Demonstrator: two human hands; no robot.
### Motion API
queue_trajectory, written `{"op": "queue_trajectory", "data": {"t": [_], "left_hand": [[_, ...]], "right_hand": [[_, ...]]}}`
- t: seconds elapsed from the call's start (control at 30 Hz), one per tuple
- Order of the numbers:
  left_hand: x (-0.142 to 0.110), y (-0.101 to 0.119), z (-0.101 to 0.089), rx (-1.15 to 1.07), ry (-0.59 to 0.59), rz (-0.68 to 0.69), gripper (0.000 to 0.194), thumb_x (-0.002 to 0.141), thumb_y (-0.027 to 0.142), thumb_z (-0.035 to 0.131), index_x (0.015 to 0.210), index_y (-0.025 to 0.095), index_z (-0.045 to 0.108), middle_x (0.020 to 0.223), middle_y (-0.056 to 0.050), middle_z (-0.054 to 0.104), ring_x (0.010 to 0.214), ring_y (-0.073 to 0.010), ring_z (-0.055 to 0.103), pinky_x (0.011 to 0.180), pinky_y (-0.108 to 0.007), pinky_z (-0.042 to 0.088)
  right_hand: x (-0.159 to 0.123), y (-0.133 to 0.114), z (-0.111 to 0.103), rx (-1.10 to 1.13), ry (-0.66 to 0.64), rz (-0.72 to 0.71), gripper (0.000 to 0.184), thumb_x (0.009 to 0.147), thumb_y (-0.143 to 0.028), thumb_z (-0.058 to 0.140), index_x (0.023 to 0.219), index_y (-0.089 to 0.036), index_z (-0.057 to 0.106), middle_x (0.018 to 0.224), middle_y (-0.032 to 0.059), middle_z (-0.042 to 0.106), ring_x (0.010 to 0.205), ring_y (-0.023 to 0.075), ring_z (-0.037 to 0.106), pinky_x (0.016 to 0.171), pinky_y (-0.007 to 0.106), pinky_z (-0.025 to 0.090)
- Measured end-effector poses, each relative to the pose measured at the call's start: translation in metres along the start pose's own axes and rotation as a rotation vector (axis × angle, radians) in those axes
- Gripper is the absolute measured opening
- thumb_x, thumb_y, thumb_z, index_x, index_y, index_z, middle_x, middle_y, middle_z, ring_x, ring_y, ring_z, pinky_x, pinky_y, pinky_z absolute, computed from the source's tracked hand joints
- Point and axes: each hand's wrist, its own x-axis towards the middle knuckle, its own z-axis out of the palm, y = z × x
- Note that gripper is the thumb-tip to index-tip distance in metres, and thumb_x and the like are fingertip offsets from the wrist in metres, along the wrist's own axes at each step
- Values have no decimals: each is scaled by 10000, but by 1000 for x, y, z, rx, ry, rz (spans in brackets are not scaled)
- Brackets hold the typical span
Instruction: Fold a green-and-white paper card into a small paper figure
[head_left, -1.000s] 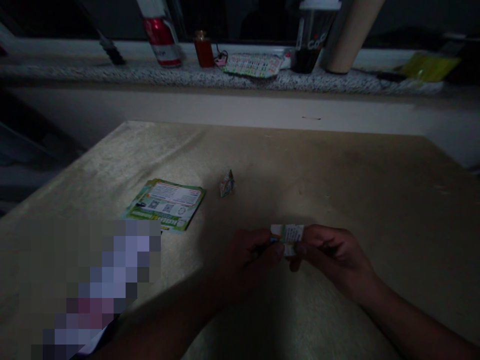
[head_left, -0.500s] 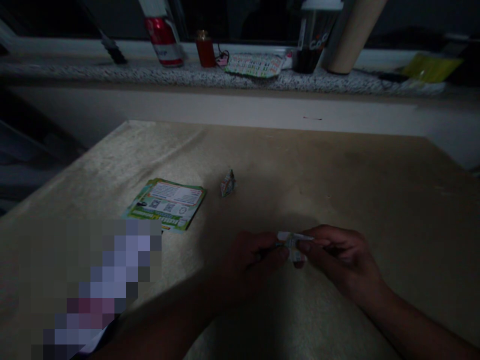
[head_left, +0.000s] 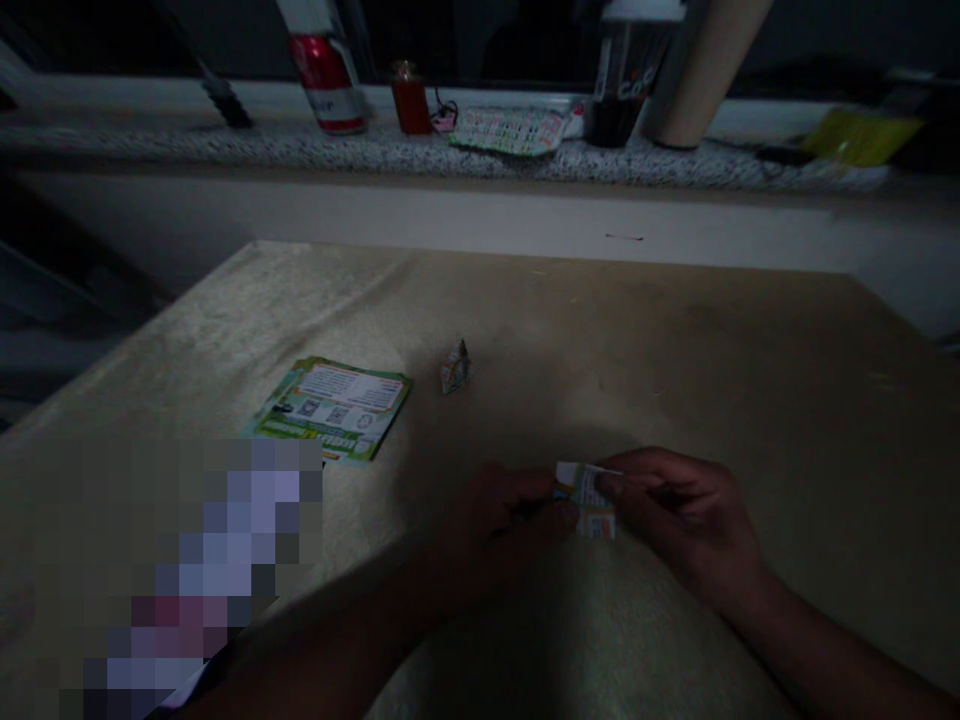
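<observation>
A small piece of printed, folded paper (head_left: pixel 592 505) is pinched between both hands above the table. My left hand (head_left: pixel 502 520) grips its left edge with thumb and fingers and lies in deep shadow. On the other side, my right hand (head_left: pixel 690 510) pinches the upper right edge, thumb on the printed face. Beyond the hands a small folded paper shape (head_left: pixel 455 368) stands on the table, with print like that of the held piece. To its left lie green printed sheets (head_left: pixel 337 405), apparently stacked, with text and square codes facing up.
A pixelated patch (head_left: pixel 225 560) hides the left front of the table (head_left: pixel 750 380). Along the granite sill (head_left: pixel 405 152) at the back stand a red and white can (head_left: pixel 326 80), a red bottle (head_left: pixel 411 100), a printed packet (head_left: pixel 510 132), a lidded cup (head_left: pixel 621 90) and a tan cylinder (head_left: pixel 705 80).
The lower part of the held paper now shows a flat printed face where a fingertip showed below it before. Both hands have stayed nearly in place.
</observation>
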Motion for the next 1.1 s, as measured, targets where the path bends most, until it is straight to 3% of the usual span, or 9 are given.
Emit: {"op": "queue_trajectory", "data": {"t": [0.33, 0.53, 0.8, 0.97, 1.1], "left_hand": [[2, 2, -3, -107, -72, -28, 317, 927, 363, 595, 822, 88, 713, 600, 45, 393, 550, -86, 328, 520, -228, 240], [3, 3, -2, -103, -89, -61, 293, 917, 359, 591, 789, 113, 687, 610, 47, 401, 567, -92, 327, 539, -235, 255], [2, 4, 1, -48, -172, -73, 321, 920, 353, 581, 673, 149, 563, 585, 62, 354, 546, -86, 312, 513, -232, 239], [2, 1, -1, -21, -184, -91, 302, 918, 367, 574, 733, 133, 621, 598, 59, 365, 558, -87, 325, 523, -230, 248], [2, 0, 0, -48, -196, -130, 322, 911, 387, 581, 714, 134, 615, 597, 56, 362, 560, -89, 318, 519, -232, 244]], "right_hand": [[0, 0, -2, -11, -33, -31, 77, 818, -185, 759, 797, -239, 811, 632, -7, 774, 528, 87, 703, 502, 107, 534], [1, 5, 0, 23, -47, -74, 208, 770, -148, 794, 931, -278, 811, 765, -15, 818, 634, 115, 761, 570, 128, 584], [-1, 2, 0, -211, -80, -181, 95, 839, -171, 747, 796, -229, 809, 613, -8, 752, 485, 99, 662, 440, 149, 484], [-1, 3, 2, -176, -99, -178, 25, 834, -193, 757, 836, -208, 776, 688, 8, 768, 560, 121, 695, 492, 171, 521], [-3, 4, 1, -253, -156, -201, 100, 867, -183, 715, 775, -198, 752, 626, 5, 716, 517, 109, 628, 454, 186, 456]]}}
